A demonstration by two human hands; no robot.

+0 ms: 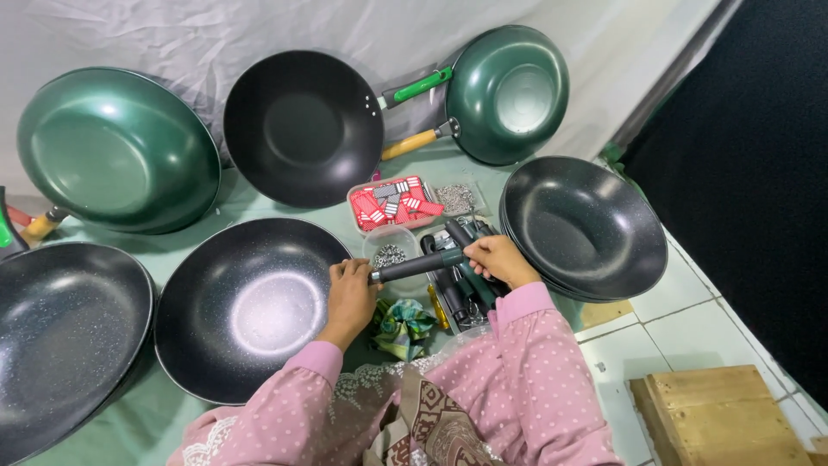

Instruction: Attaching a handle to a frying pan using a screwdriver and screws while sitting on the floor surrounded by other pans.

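A person in pink dotted sleeves holds a dark pan handle (420, 265) against the rim of a black speckled wok (250, 306) lying on the green-covered counter (164, 406). The left hand (352, 293) is closed around the wok's rim at the handle's metal end; the right hand (496, 259) grips the handle's far end. Just beyond the hands stand a small clear cup of metal nuts (389, 253) and a tray of red-and-white packets (395, 204). More loose handles (461, 289) lie under the right hand. A stack of black woks (585, 229) sits to the right, green woks (116, 148) behind.
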